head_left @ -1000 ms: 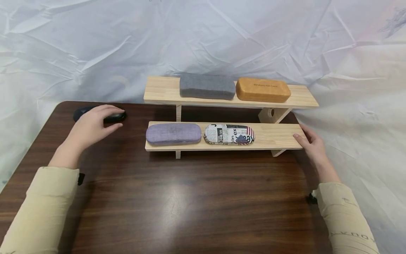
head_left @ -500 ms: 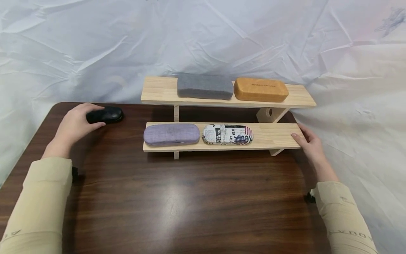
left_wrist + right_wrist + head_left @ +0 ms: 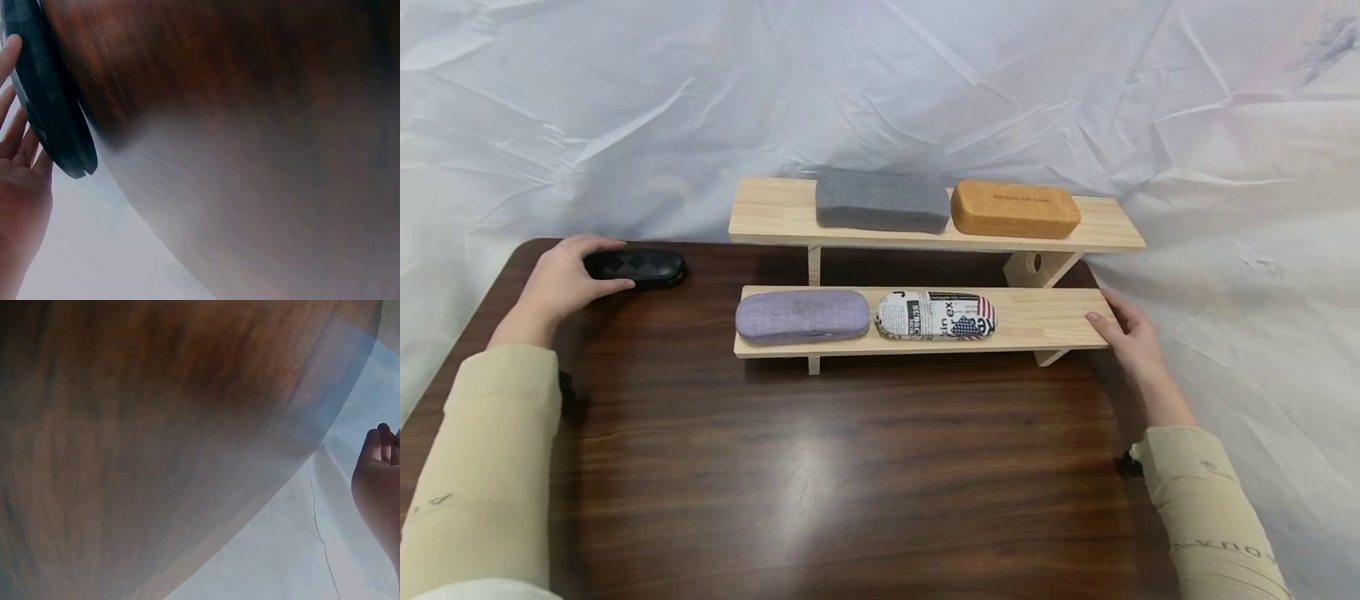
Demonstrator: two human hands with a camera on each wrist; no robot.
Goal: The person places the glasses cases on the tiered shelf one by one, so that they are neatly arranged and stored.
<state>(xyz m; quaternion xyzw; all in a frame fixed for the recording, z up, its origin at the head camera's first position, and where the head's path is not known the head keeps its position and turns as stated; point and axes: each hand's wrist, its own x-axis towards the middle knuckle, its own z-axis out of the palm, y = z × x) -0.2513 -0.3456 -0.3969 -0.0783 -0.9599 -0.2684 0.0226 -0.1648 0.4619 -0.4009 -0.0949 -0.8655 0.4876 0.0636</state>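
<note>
At the back left of the table in the head view, my left hand [image 3: 561, 279] grips the left end of a black glasses case [image 3: 643, 267], thumb along its near side and fingers on the far side. The left wrist view shows that case [image 3: 47, 94] with the fingers [image 3: 14, 134] against it. My right hand [image 3: 1135, 342] holds the right end of the lower board of a two-tier wooden shelf [image 3: 1052, 317], its thumb on top. A purple glasses case [image 3: 802, 315] and a newsprint-patterned glasses case [image 3: 934, 315] lie on this board.
On the upper board [image 3: 771, 207] sit a grey glasses case [image 3: 882, 202] and a tan one [image 3: 1015, 208]. A wrinkled white sheet [image 3: 625, 108] hangs behind the brown wooden table [image 3: 850, 467] and falls past its right side.
My left hand has moved left along the black glasses case, from over its middle to its left end, and now grips it. The right hand keeps its hold on the shelf.
</note>
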